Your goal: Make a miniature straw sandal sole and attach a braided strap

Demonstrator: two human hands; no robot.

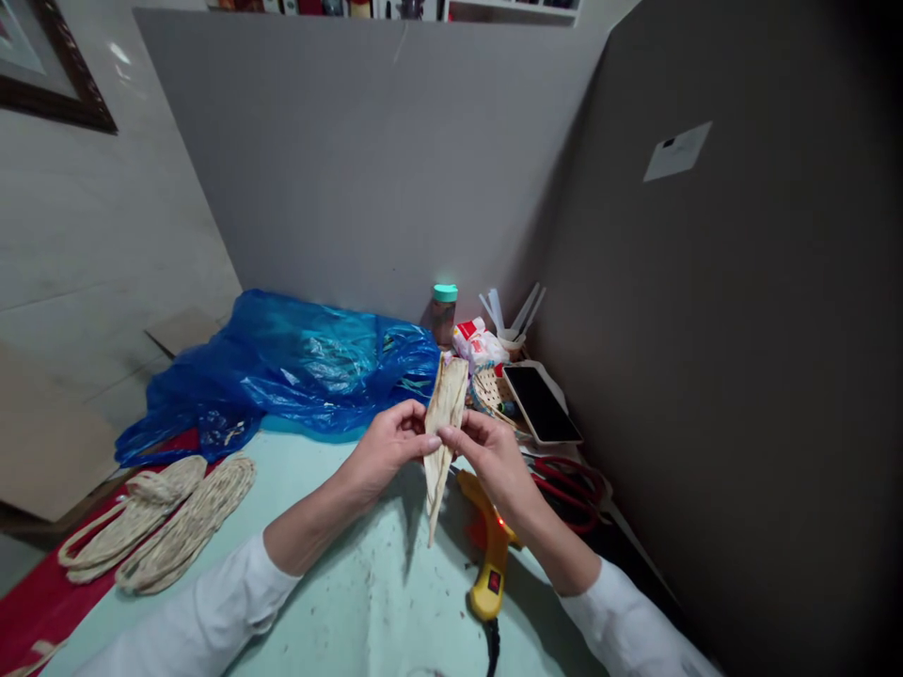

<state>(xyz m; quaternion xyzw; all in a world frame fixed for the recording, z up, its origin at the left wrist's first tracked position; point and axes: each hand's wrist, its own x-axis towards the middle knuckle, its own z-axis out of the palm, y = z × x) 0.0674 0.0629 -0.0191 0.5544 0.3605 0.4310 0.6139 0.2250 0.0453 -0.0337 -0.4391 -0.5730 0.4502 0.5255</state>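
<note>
White sleeves (pixel 204 611) stretch over a pale green tabletop (pixel 339 611). Left hand (pixel 391 447) and right hand (pixel 498 461) pinch a dried husk strip (pixel 447 400) between thumbs and fingers, held up above the table's middle, pointed end down. The strip looks partly folded lengthwise and is joined to nothing visible; two plaited, sole-shaped pieces (pixel 187 531) at left seem already formed, one with a strap-like band. Dark scraps speckle the surface near a yellow glue gun (pixel 490 578), its red light lit. Behind sit a blue plastic bag (pixel 317 362), a teal-lidded jar (pixel 444 315) and a tablet (pixel 542 404); grey panels (pixel 381 150) enclose the corner.
</note>
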